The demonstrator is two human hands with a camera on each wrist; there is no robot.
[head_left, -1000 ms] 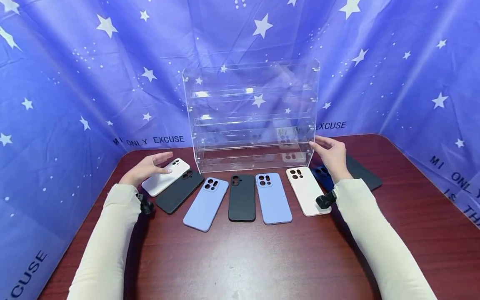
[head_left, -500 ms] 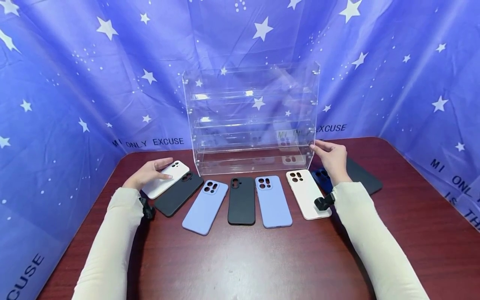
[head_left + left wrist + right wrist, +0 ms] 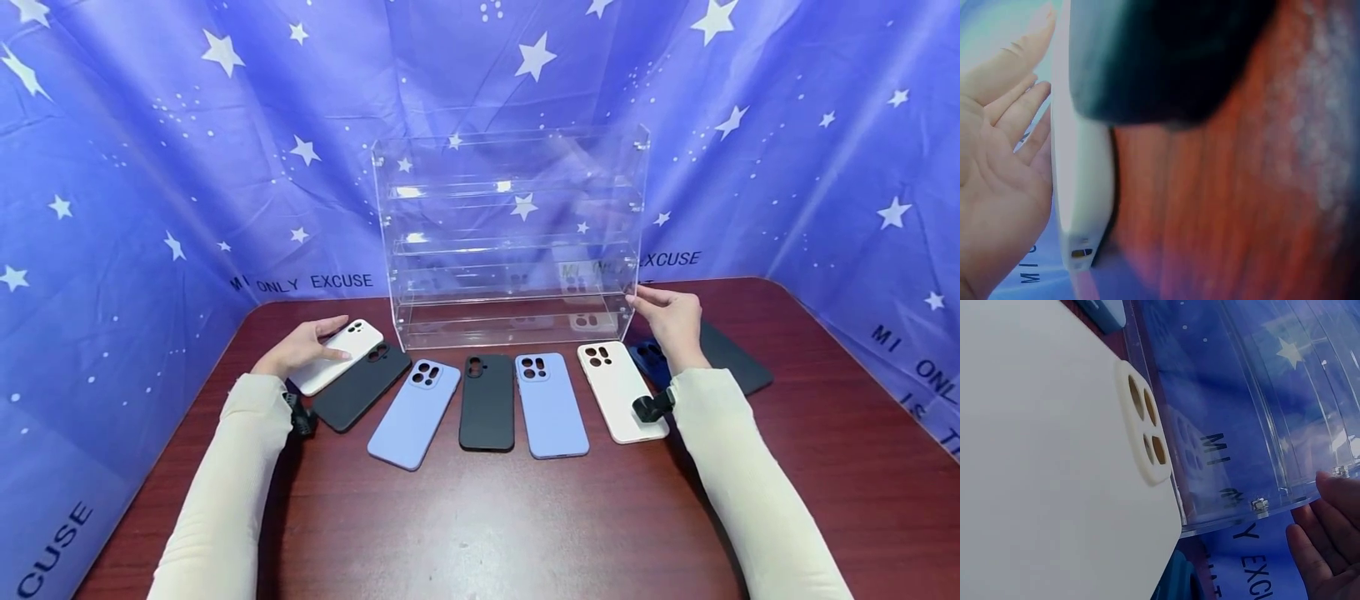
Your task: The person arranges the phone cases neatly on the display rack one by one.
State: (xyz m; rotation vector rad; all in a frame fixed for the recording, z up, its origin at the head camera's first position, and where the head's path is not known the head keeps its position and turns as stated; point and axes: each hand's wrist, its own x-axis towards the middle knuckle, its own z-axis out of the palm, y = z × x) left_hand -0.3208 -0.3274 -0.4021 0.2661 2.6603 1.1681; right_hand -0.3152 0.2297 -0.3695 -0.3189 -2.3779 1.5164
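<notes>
Reaching in from the near side, the left sleeve [image 3: 217, 483] and the right sleeve [image 3: 750, 475] are spreading wide over the wooden table [image 3: 480, 533], probably because the hands are working at two separate places. Beyond them, the first lilac case [image 3: 408, 425], the upright-looking black case [image 3: 487, 412], the second lilac case [image 3: 558, 421] and the cream case [image 3: 611, 396] are lying flat in an arc, camera holes pointing away, perhaps so that each one is showing its back and is easy to take. At the left end, the slanting black case [image 3: 356, 396] is lying close along the white case [image 3: 352, 343]; whether they are touching, I cannot tell. Over this white case the left hand [image 3: 300, 346] is resting its thumb, while its fingers are stretching past the far edge, thumb and fingers standing apart. At the other end, the dark blue case [image 3: 648, 358] and the dark flat case [image 3: 731, 362] are lying partly hidden under the right hand [image 3: 675, 325]. This hand is pinching the side wall of the clear tiered rack [image 3: 472, 335], seemingly for keeping it steady. Behind everything, the starry curtain [image 3: 225, 183] is hanging in folds.
</notes>
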